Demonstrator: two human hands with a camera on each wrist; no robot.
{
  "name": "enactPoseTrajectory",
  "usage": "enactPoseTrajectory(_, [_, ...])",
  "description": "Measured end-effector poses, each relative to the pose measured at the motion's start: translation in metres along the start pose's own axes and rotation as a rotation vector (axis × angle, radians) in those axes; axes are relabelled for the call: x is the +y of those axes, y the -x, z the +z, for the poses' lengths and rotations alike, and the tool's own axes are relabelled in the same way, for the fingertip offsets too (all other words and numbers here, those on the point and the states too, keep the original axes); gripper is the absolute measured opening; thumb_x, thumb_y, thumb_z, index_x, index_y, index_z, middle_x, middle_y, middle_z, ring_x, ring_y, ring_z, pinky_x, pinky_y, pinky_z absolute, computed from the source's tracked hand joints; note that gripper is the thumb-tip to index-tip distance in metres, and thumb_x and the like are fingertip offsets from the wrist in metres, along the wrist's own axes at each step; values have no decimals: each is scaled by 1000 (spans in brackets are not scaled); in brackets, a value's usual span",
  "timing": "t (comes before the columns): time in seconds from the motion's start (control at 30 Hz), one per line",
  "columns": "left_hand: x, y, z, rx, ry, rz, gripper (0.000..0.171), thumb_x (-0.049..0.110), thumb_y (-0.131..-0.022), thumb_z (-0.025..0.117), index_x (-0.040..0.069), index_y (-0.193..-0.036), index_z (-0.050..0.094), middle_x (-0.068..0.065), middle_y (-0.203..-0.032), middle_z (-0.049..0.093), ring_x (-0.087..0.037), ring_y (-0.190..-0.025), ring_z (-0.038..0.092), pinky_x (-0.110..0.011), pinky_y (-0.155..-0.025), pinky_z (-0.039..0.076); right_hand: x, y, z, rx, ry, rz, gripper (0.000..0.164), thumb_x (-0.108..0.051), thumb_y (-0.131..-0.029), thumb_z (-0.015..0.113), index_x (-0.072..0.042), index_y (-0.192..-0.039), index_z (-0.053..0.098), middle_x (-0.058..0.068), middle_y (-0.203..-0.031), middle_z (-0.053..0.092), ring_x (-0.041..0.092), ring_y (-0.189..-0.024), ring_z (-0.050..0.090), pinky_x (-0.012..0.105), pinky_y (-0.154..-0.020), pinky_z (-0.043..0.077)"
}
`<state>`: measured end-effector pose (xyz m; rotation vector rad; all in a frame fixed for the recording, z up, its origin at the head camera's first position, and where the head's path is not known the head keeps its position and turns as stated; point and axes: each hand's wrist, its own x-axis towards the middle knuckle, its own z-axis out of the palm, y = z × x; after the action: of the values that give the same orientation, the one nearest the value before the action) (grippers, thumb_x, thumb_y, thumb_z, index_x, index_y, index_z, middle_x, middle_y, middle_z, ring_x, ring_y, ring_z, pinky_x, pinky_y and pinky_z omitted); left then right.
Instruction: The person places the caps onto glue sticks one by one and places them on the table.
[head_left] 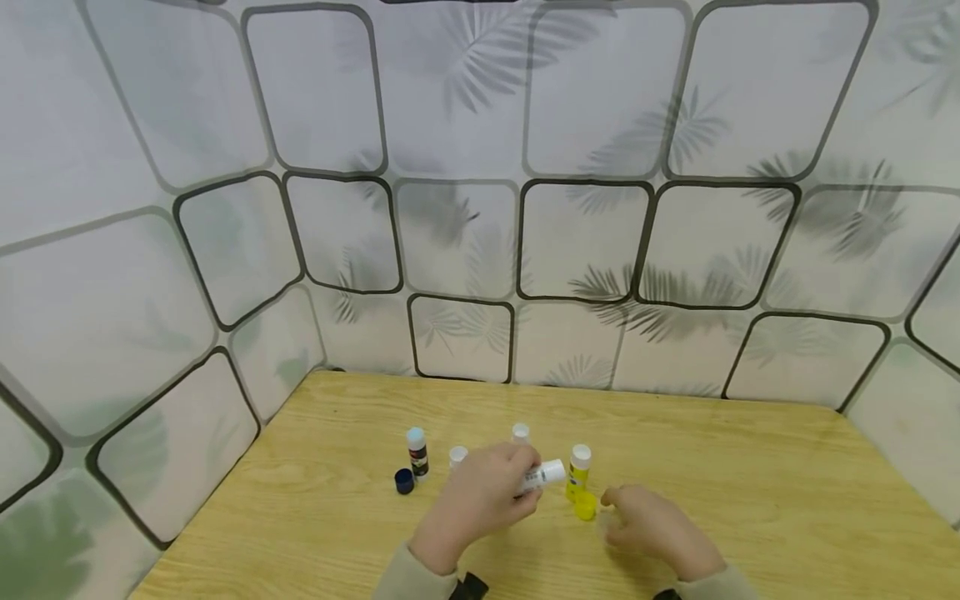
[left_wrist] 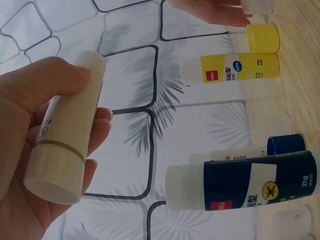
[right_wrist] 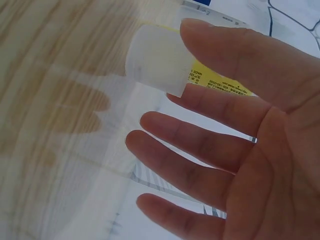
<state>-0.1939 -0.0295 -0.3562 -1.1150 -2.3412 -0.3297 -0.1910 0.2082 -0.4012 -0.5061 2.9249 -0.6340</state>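
Note:
My left hand (head_left: 480, 500) grips a white glue stick (left_wrist: 70, 120) above the table, its thumb along the barrel and the stick tilted. My right hand (head_left: 648, 521) is low at the tabletop. Its thumb and index finger pinch a translucent cap (right_wrist: 157, 60) near the rim, and the other fingers stay spread. Beside that hand stands a yellow glue stick (head_left: 577, 475) with its white neck bare. A yellow cap (head_left: 585, 506) sits in front of it. Part of the translucent cap merges with the fingers in the head view.
Left of the left hand stand a navy glue stick (head_left: 418, 457) and a navy cap (head_left: 404, 481). Two white tops (head_left: 521, 432) show behind that hand, partly hidden. The wooden table (head_left: 750, 467) meets a patterned cloth wall (head_left: 577, 342) at the back.

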Motion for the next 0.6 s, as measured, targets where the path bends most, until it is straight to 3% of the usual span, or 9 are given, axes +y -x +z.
enactPoseTrajectory(0.3, [5, -1, 0, 30, -57, 45, 23, 26, -74, 69, 13, -89, 58, 6, -78, 60, -1, -57, 47, -8, -48, 36, 2, 0, 3, -22, -1, -28, 26, -4, -64, 71, -2, -88, 60, 6, -81, 59, 19, -69, 50, 42, -62, 43])
enactPoseTrajectory(0.6, [4, -1, 4, 1, -65, 52, 22, 28, -74, 68, 15, -88, 59, 7, -78, 59, 1, -56, 43, -8, -48, 34, 2, 0, 6, -35, 17, -97, 19, -7, -65, 70, -10, -76, 56, -2, -70, 53, 13, -60, 43, 34, -54, 39])
